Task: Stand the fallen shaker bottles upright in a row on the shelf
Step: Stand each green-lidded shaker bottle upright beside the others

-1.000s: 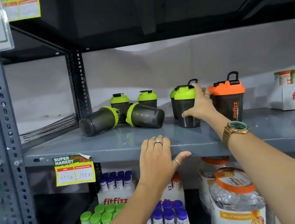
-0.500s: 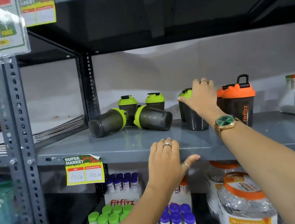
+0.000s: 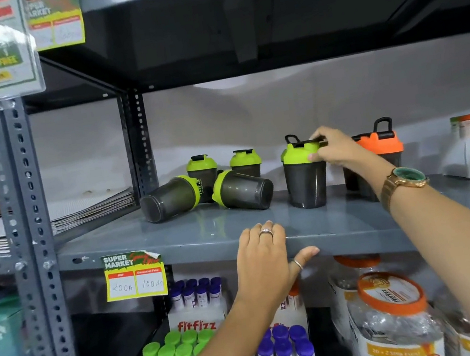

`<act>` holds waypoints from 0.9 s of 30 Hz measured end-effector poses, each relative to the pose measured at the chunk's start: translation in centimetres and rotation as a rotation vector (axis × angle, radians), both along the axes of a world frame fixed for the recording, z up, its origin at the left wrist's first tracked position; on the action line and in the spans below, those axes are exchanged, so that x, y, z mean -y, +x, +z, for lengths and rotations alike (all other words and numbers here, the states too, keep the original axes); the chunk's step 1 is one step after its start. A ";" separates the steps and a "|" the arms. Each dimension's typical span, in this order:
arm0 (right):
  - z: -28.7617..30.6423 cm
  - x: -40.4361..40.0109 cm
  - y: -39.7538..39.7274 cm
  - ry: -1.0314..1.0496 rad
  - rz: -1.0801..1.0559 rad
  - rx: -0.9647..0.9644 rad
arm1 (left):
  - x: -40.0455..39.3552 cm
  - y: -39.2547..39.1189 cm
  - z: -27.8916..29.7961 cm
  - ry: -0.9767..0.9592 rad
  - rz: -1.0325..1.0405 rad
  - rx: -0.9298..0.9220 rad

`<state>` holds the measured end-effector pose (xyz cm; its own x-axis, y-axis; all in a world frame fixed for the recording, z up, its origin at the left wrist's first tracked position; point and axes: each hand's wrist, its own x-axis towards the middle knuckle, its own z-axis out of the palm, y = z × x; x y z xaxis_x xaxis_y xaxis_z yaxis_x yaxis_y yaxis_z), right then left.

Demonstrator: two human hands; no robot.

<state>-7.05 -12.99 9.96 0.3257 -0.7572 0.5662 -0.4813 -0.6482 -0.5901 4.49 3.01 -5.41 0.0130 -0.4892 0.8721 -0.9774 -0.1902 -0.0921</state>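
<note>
At the centre of the frame, on the grey metal shelf (image 3: 205, 236), two dark translucent shaker bottles with lime-green lids lay on their sides. The left fallen bottle (image 3: 170, 198) pointed its base toward the lower left and its lid toward the upper right; the right fallen bottle (image 3: 243, 189) pointed its base toward the lower right and its lid toward the upper left, so the two lids nearly met in the middle. Behind them, toward the back wall, two more green-lidded bottles (image 3: 202, 167) stood upright. To the right of centre the right hand (image 3: 335, 150) was closed around the lime lid of an upright dark shaker bottle (image 3: 306, 178), fingers over the top and thumb on the lid's side, the bottle's base apparently resting on the shelf. Just right of it, partly hidden by the wrist, stood an orange-lidded dark shaker bottle (image 3: 380, 145). The left hand (image 3: 265, 259) rested loosely spread on the shelf's front edge, holding nothing, its fingers on top and its thumb along the lip. That hand sat directly below the right fallen bottle and looked the nearer of the two hands to it. Tipping either bottle up would likely mean swinging the lid end upward over the base.
</note>
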 end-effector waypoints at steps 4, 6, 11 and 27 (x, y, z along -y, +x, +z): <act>0.4 0.3 -0.7 0.109 0.101 0.052 | 0.1 0.0 0.0 -0.003 -0.002 0.000; 0.4 0.3 -0.5 0.120 0.104 0.153 | 0.0 0.0 0.0 0.009 0.010 -0.001; 0.3 -1.9 1.6 -0.334 -0.310 0.030 | 0.1 -0.1 0.0 -0.007 0.015 0.001; 2.1 -2.0 1.5 -0.202 -0.248 -0.452 | 0.1 0.0 0.1 0.011 0.011 -0.008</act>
